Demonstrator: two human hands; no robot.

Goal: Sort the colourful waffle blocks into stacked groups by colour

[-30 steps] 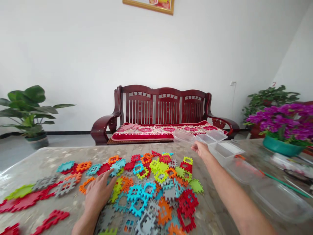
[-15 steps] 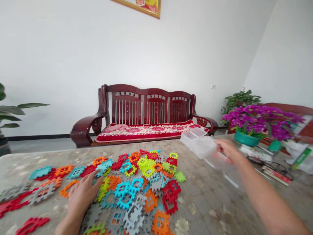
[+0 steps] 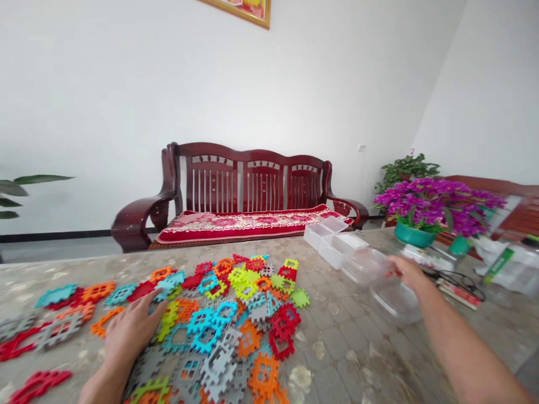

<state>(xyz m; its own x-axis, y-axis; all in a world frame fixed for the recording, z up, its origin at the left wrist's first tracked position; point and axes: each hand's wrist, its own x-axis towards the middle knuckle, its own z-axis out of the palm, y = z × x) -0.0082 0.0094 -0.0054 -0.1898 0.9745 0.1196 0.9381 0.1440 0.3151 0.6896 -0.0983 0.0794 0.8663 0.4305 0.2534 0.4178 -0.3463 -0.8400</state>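
Observation:
My left hand (image 3: pixel 133 327) lies at the left of a heap of interlocking plastic pieces (image 3: pixel 206 320), fingers stretched out. Its fingertips reach a light blue piece (image 3: pixel 170 284). The heap mixes red, orange, lime, blue and grey pieces with toothed edges, some with window cut-outs. Across the table, my right hand (image 3: pixel 407 272) is closed at the right edge of a clear plastic lid (image 3: pixel 365 265). A small orange-red bit shows at its fingertips, but what they grip is unclear. Another clear lid or shallow tray (image 3: pixel 396 302) lies just below that hand.
Translucent boxes (image 3: pixel 332 252) stand at the table's far edge. Purple flowers in a green pot (image 3: pixel 415 234), black cables (image 3: pixel 461 280) and a bottle (image 3: pixel 516 264) are at the right. Loose red and grey pieces (image 3: pixel 59 331) lie left. A wooden bench (image 3: pixel 252 185) stands behind.
The view has shifted, so most things sit further left. The clear lids by my right hand have changed position, and a box looks more uncovered. My left hand stays at the heap.

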